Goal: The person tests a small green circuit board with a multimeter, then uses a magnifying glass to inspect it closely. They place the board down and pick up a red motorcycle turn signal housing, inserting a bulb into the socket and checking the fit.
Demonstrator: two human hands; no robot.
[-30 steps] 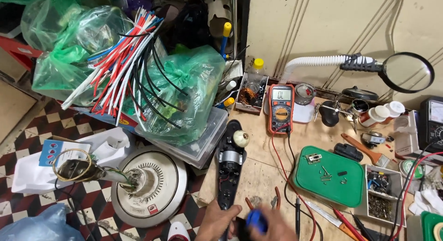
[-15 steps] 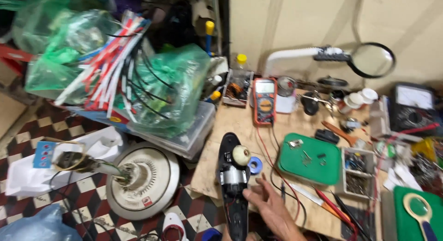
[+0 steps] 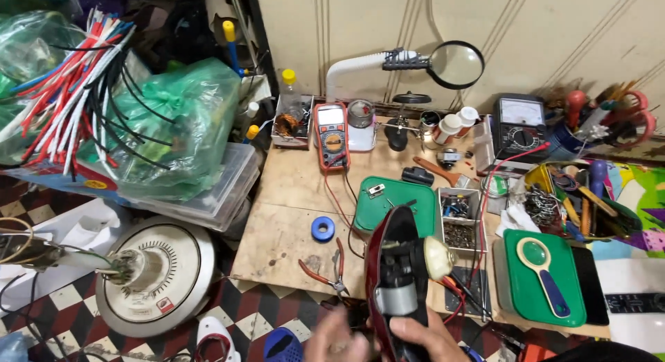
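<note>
My right hand [image 3: 415,338] grips the lower end of a long dark-red and black appliance shell [image 3: 395,265]. The shell is held upright above the board's front edge, and a grey motor and a cream knob [image 3: 438,257] show inside it. My left hand [image 3: 337,341] is blurred just left of the shell. I cannot tell whether it touches the shell. A blue tape roll [image 3: 323,228] lies on the wooden board [image 3: 284,216], and red-handled pliers [image 3: 327,268] lie in front of it.
On the board are an orange multimeter [image 3: 331,135], a green tray [image 3: 398,196], a parts box [image 3: 458,220], a magnifier lamp [image 3: 454,64] and an analogue meter [image 3: 519,123]. A round fan motor housing [image 3: 156,275] lies on the tiled floor. Green bags and a wire bundle [image 3: 90,92] are piled at left.
The appliance shell has been lifted off the board toward me. The blue tape roll has left my hands and now lies on the board. The view has swung right.
</note>
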